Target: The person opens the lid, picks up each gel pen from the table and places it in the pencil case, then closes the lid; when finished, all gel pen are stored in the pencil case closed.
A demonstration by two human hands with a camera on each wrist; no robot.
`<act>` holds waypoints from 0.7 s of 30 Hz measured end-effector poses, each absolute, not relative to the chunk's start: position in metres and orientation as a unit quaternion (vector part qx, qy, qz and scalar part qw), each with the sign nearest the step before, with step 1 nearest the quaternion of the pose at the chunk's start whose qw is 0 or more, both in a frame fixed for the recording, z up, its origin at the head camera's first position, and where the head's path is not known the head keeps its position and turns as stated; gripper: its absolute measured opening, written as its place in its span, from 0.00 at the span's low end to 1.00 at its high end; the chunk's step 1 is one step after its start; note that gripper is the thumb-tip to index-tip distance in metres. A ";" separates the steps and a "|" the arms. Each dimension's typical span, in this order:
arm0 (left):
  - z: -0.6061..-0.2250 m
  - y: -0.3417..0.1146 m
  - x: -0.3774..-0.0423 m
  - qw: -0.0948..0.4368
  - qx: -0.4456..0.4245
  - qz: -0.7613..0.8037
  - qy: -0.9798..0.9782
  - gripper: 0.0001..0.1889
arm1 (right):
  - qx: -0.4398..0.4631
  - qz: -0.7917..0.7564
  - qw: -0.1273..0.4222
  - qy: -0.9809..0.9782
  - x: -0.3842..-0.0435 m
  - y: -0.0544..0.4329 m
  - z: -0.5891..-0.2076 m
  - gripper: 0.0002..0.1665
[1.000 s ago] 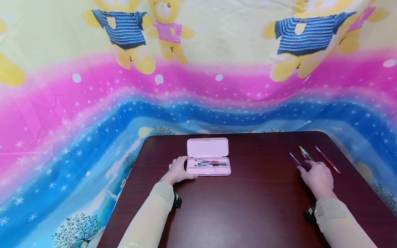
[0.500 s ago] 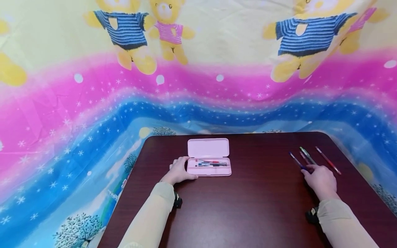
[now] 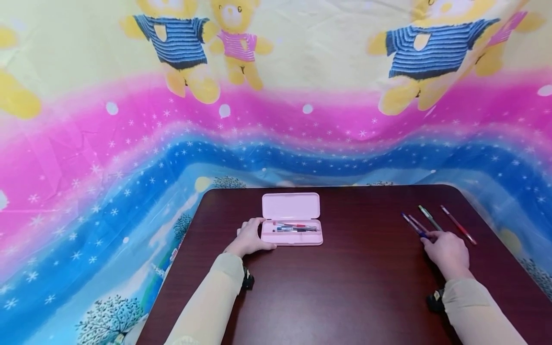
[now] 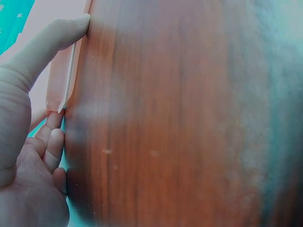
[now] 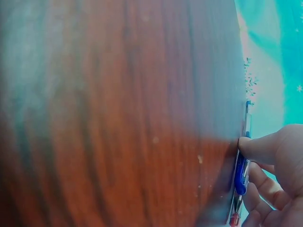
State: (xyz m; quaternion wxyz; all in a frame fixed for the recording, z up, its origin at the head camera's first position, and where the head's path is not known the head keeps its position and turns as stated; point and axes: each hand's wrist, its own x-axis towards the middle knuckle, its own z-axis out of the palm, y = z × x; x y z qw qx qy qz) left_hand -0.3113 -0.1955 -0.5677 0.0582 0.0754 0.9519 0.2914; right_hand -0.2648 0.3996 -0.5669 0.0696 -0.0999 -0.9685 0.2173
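An open pink pencil case [image 3: 291, 240] lies on the dark wooden table, its lid [image 3: 291, 206] tipped back. Several pens [image 3: 295, 228] rest inside it. My left hand [image 3: 249, 238] grips the case's left end, thumb at the front edge and fingers at the back corner. Over to the right, my right hand [image 3: 446, 252] pinches a blue pen [image 5: 242, 175] between thumb and fingers. A thin reddish pen [image 3: 417, 222] lies right beside the blue one; whether it is also held I cannot tell. A green pen [image 3: 428, 216] reaches from just beyond the fingers, partly hidden.
A red pen [image 3: 458, 225] lies apart, right of the right hand. The brown table [image 3: 345, 297] ends in a rounded far edge, and a printed cloth with bears [image 3: 267, 153] hangs behind it.
My right hand has shifted slightly right and nearer. The reddish pen has moved left from the green pen to the blue pen's side. My left hand stays on the pencil case.
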 end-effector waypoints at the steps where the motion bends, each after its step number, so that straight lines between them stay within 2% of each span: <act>1: -0.567 -0.195 -0.311 0.059 0.075 0.292 0.952 0.55 | -0.101 0.218 0.071 -0.968 -0.265 0.399 -0.567 0.23; 9: -0.568 -0.195 -0.311 0.058 0.072 0.294 0.951 0.55 | -0.084 0.227 0.093 -0.966 -0.266 0.385 -0.566 0.20; 21: -0.570 -0.195 -0.312 0.058 0.071 0.290 0.953 0.56 | -0.024 0.249 0.110 -0.962 -0.283 0.324 -0.550 0.19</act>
